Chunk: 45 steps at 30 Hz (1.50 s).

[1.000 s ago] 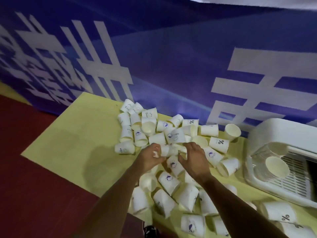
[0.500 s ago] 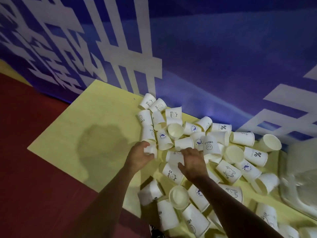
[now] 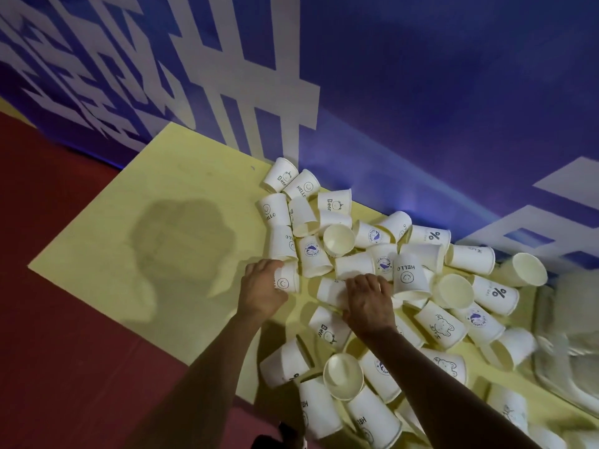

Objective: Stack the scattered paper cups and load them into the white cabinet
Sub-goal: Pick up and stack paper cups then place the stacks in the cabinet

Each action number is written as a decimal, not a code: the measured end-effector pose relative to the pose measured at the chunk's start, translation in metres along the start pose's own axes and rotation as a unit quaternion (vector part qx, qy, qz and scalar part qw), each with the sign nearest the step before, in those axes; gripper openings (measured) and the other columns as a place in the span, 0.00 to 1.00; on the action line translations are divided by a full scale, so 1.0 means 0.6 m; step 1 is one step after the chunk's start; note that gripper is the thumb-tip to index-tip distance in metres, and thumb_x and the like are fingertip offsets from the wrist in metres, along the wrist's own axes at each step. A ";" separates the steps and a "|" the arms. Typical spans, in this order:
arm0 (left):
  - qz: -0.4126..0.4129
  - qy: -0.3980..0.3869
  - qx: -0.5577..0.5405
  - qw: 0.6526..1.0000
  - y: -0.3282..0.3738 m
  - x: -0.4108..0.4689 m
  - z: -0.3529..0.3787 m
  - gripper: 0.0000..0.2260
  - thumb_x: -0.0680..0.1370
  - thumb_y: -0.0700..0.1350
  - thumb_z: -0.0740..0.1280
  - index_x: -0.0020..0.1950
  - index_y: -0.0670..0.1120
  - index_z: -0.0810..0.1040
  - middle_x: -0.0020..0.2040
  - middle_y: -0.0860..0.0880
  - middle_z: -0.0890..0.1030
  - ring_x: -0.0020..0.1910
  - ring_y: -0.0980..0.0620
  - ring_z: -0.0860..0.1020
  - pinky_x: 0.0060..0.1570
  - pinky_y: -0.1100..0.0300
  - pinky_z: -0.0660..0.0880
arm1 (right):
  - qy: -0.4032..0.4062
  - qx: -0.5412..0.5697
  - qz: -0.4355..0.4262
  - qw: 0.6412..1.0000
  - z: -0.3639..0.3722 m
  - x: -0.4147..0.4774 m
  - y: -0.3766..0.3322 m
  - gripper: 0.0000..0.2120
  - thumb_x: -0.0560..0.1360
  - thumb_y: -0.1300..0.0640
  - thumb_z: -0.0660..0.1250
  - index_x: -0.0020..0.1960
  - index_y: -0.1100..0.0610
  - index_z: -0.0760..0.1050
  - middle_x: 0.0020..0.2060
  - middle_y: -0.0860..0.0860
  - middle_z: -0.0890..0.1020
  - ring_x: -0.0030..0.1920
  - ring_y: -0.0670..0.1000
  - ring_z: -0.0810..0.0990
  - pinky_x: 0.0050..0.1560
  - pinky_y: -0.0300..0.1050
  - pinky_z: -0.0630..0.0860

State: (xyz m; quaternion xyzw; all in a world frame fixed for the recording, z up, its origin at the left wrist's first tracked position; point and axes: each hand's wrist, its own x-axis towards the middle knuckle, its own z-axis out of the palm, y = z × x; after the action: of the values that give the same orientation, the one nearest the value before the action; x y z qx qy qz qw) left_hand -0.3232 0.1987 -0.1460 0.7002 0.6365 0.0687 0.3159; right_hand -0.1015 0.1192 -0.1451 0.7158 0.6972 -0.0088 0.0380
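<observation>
The left hand (image 3: 264, 291) gripped a smiley cup (image 3: 287, 280); the right hand (image 3: 369, 303) clutched another cup (image 3: 330, 290) among cups printed HELLO (image 3: 409, 275), Bear (image 3: 335, 202).

paper cups (image 3: 372, 270): white, printed logos | scattered heap, mostly on their sides, some mouths up | centre to lower right of frame | white cabinet (image 3: 570, 345): blurred, right edge

1. A pale yellow desk (image 3: 168, 222) fills the middle of the view, one corner pointing left.
2. A rounded shadow (image 3: 181, 244) lies on its bare left part.
3. A blue banner (image 3: 421, 92) with large white characters stands behind, touching the desk's far edge.
4. Dark red floor (image 3: 64, 335) lies left and below.
</observation>
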 end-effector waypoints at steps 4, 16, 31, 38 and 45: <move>0.005 -0.006 0.042 0.999 0.001 0.001 0.004 0.28 0.66 0.40 0.70 0.66 0.52 0.74 0.63 0.53 0.75 0.63 0.46 0.67 0.60 0.54 0.67 | 0.007 0.014 -0.008 1.000 -0.001 -0.002 0.001 0.20 0.57 0.57 0.78 0.47 0.59 0.79 0.41 0.56 0.80 0.44 0.60 0.79 0.56 0.54 0.65; 0.010 -0.019 0.056 0.998 0.008 -0.006 0.010 0.24 0.67 0.50 0.74 0.62 0.51 0.74 0.60 0.53 0.74 0.62 0.47 0.67 0.57 0.53 0.66 | 0.015 0.150 0.026 0.988 -0.051 -0.027 0.019 0.24 0.66 0.41 0.65 0.54 0.57 0.76 0.46 0.53 0.79 0.47 0.57 0.76 0.47 0.51 0.74; 0.037 -0.036 -0.113 0.992 0.084 -0.037 -0.032 0.32 0.61 0.55 0.77 0.62 0.45 0.76 0.57 0.47 0.77 0.56 0.47 0.77 0.58 0.54 0.74 | 0.029 0.301 0.218 0.928 -0.119 -0.107 0.039 0.32 0.70 0.38 0.70 0.67 0.53 0.65 0.60 0.53 0.72 0.54 0.58 0.78 0.51 0.54 0.78; 0.076 -0.063 -0.122 0.988 0.163 -0.058 -0.013 0.30 0.67 0.51 0.79 0.66 0.45 0.76 0.57 0.47 0.74 0.54 0.48 0.78 0.58 0.51 0.77 | 0.051 0.324 0.294 0.898 -0.133 -0.160 0.090 0.39 0.67 0.40 0.74 0.70 0.53 0.63 0.63 0.52 0.70 0.57 0.56 0.76 0.53 0.55 0.80; 0.116 -0.080 -0.128 0.982 0.247 -0.085 0.033 0.32 0.64 0.55 0.78 0.65 0.48 0.76 0.56 0.50 0.74 0.52 0.50 0.78 0.49 0.46 0.81 | 0.121 0.381 0.361 0.842 -0.134 -0.225 0.164 0.34 0.67 0.43 0.77 0.65 0.57 0.68 0.57 0.53 0.75 0.57 0.56 0.75 0.56 0.53 0.76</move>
State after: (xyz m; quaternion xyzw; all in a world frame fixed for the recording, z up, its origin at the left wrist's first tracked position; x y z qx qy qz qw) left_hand -0.1967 0.1455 -0.0674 0.7262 0.5093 0.1297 0.4431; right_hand -0.0104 -0.0127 -0.0519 0.8703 0.3301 -0.1725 -0.3221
